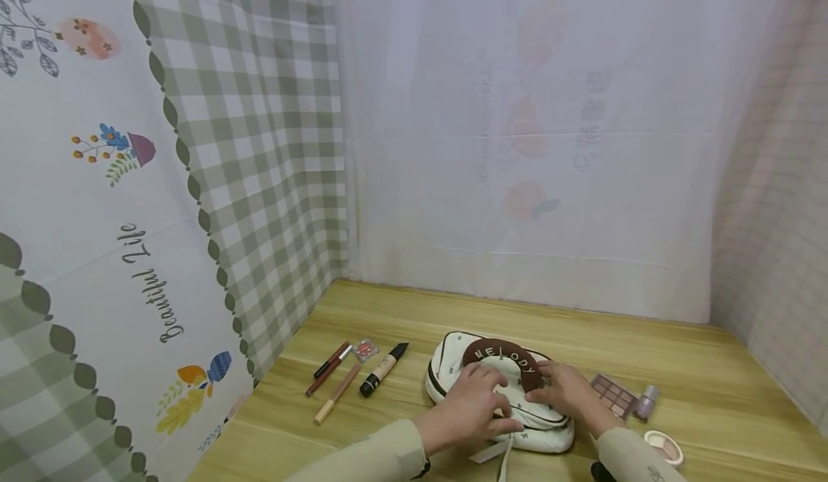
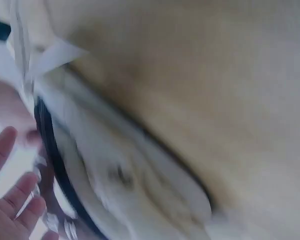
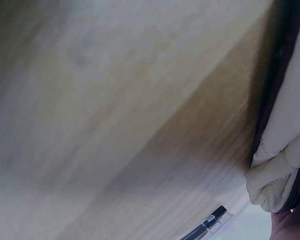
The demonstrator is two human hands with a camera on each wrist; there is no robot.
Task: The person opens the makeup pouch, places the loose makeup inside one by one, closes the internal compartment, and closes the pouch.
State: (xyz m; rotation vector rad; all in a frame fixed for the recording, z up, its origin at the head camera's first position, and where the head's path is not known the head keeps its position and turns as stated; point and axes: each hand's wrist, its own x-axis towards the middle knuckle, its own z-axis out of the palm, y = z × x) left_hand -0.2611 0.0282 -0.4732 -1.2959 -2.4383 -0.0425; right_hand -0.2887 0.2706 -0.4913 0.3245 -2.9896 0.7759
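A white cosmetic pouch [image 1: 540, 440] with dark zipper edging and a brown curved piece lettered MELODY [image 1: 501, 351] lies on the table in the head view. My left hand [image 1: 468, 406] is over its front left part, thumb and fingers spread apart. In the left wrist view, its fingers [image 2: 20, 192] appear separated beside the pouch [image 2: 115, 165]. At the right end of the brown piece, my right hand [image 1: 572, 392] grips the pouch between thumb and fingers. The right wrist view shows only a bit of that hand [image 3: 292, 227] under the pouch's edge [image 3: 270, 175].
Right of the pouch are an eyeshadow palette [image 1: 613, 397], a small lilac bottle [image 1: 647, 401] and a round compact [image 1: 664, 447]. To its left lie a black-capped cream tube [image 1: 382, 373], a small clear case [image 1: 365, 350] and several slim cosmetic sticks [image 1: 338, 394]. Cloth curtains [image 1: 530, 281] border the wooden table.
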